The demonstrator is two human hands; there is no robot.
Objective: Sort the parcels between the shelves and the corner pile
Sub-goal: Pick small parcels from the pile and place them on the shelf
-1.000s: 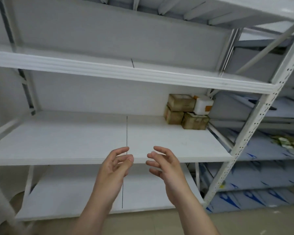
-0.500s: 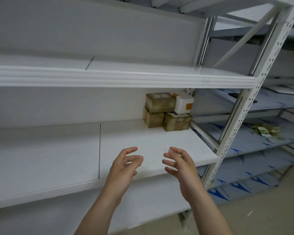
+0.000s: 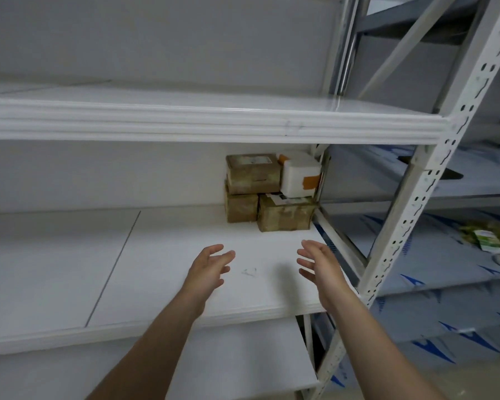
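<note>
With the left hand (image 3: pixel 211 267) and right hand (image 3: pixel 315 264) both empty, fingers spread, above the shelf (image 3: pixel 156 255) and short of the parcels (image 3: pixel 254 174) stacked in its rear right corner, pulling from the bottom row first could topple the white parcel (image 3: pixel 299 177) on top.

At the right of the view stands a neighbouring rack (image 3: pixel 416 200) with grey crossbeams and a pale diagonal brace (image 3: pixel 399 50) running up across its top bay. Its levels are lined with pale sheets (image 3: pixel 433 255) printed with blue markings; the print is too blurred to read. A cluster of green-and-white packets (image 3: pixel 487 238) lies on one sheet near the right edge, partly smeared by blur. One level higher, a dark flat thing (image 3: pixel 448 175) rests on a sheet; what it is cannot be told. A strip of beige floor (image 3: pixel 474 383) shows at the lower right, beneath the lowest sheet
</note>
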